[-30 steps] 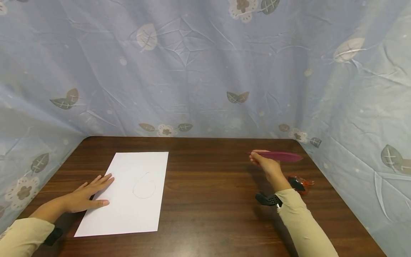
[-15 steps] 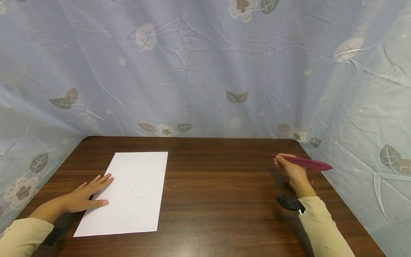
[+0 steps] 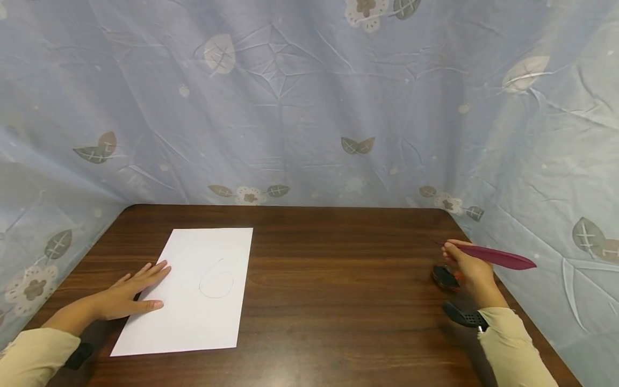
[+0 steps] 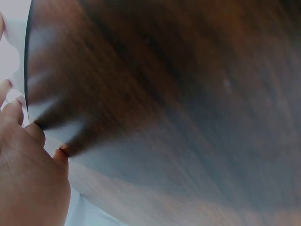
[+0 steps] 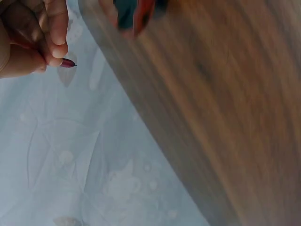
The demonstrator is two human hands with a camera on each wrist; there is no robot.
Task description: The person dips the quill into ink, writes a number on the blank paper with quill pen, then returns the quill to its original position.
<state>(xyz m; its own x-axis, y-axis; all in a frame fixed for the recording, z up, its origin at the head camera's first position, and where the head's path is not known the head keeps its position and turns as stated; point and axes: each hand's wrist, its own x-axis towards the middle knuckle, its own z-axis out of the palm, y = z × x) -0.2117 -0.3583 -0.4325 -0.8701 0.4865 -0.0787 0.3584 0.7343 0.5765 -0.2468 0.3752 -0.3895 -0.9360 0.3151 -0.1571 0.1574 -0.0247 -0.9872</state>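
A white sheet of paper (image 3: 203, 328) lies on the left part of the table, with a thin looped line like a 6 drawn on it. My left hand (image 3: 123, 295) rests spread over the paper's left edge, thumb and fingertips on the sheet. In my right hand (image 3: 471, 269), raised above the table's right side, thumb and fingers pinch a magenta feather quill pen (image 3: 503, 257). Its plume points right. The right wrist view shows the pen's dark tip (image 5: 68, 63) jutting from the fingertips. Below that hand sits a small dark object with red-orange parts (image 3: 445, 278), partly hidden by it.
The brown wooden table (image 3: 329, 301) has its right edge close beside the right hand. A pale blue floral cloth (image 3: 309, 107) hangs behind the table and along both sides. Black straps (image 3: 466, 316) circle the wrists.
My right hand has moved right and slightly nearer with the quill pen, passing over the small dark object, which now shows on the hand's left. The left hand and the paper have stayed still.
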